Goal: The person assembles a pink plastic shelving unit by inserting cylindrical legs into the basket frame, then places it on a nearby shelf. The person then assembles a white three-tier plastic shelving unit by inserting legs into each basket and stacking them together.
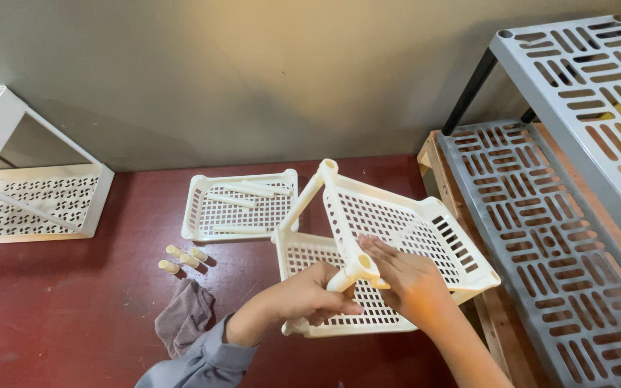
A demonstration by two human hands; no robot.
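A cream perforated plastic tray (425, 230) is tilted up over a second cream tray (310, 255) lying flat on the dark red floor. A cream tube post (303, 202) links their far corners. My left hand (314, 294) is closed around another short cream tube at the tilted tray's near corner socket (362, 264). My right hand (407, 280) rests on that tray's near edge, fingers pressing its rim beside the socket.
A third cream tray (203, 208) holding loose tubes lies behind. Several short cream connectors (183, 259) and a grey cloth (185, 316) lie at left. A white rack (8, 172) sits far left. A grey slotted shelf unit (562, 179) stands at right.
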